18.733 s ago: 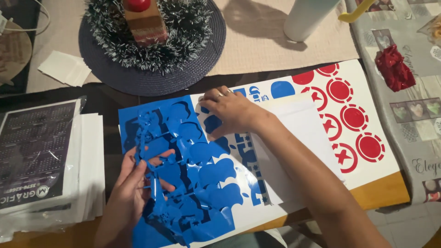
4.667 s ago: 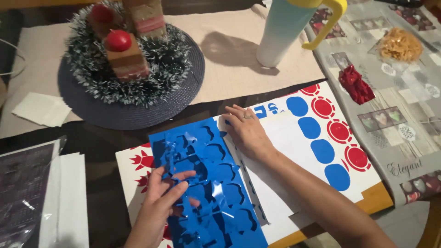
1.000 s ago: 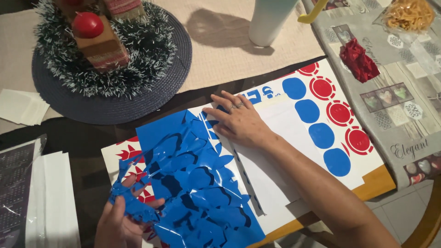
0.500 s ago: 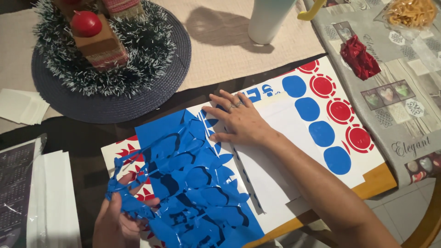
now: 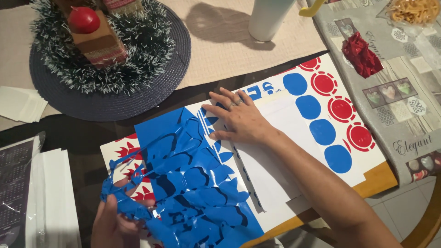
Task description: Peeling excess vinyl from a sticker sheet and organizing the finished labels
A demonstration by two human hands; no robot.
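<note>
1. A glossy blue vinyl film full of cut-out holes (image 5: 193, 188), crumpled and partly lifted, hangs over the sheet's left half.
2. A white backing sheet of blue and red stickers (image 5: 294, 138) lies flat on the table.

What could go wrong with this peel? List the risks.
1. The blue vinyl is already crumpled and full of thin cut strips; pulled by the left hand, it may tear or stick to itself.
2. The right hand pins only one side of the white sheet, so it might lift or slide.
</note>
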